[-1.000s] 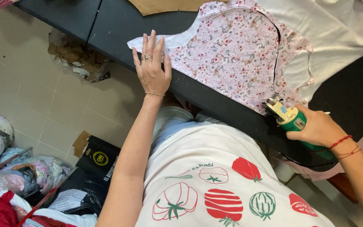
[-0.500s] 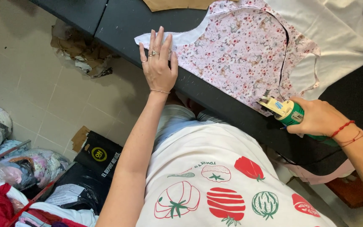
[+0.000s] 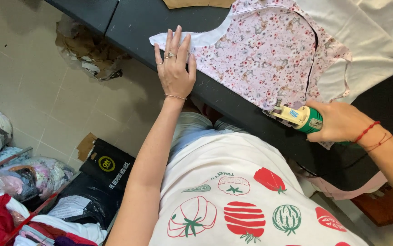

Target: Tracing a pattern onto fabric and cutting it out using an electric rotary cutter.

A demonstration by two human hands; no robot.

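A head-worn camera looked down on a person standing at a dark desk (image 3: pixel 233 107). A pink floral fabric (image 3: pixel 260 54) lay spread flat on it, over a white layer (image 3: pixel 369 32) that showed along the far and right edges.

The left hand (image 3: pixel 174 68) lay palm-down on the fabric's left end, fingers (image 3: pixel 178 38) stretched out and slightly fanned, gripping nothing. Pressing flat this way appeared to keep the cloth from sliding or bunching. A narrow white strip ran out under and to the left of those fingers.

The right hand (image 3: pixel 339 120) was closed around the green body of a handheld electric fabric cutter (image 3: pixel 296 117), fingers wrapped fully round it. The cutter's cream-coloured head pointed left and sat at the fabric's near edge, where a dark curved line came down across the cloth. The tool seemed held low and level so that its blade could meet that edge.

The fabric lay between the two hands, touching both the flat left palm and the cutter head. Bundles of cloth scraps (image 3: pixel 5 182) sat on the tiled floor at the left.
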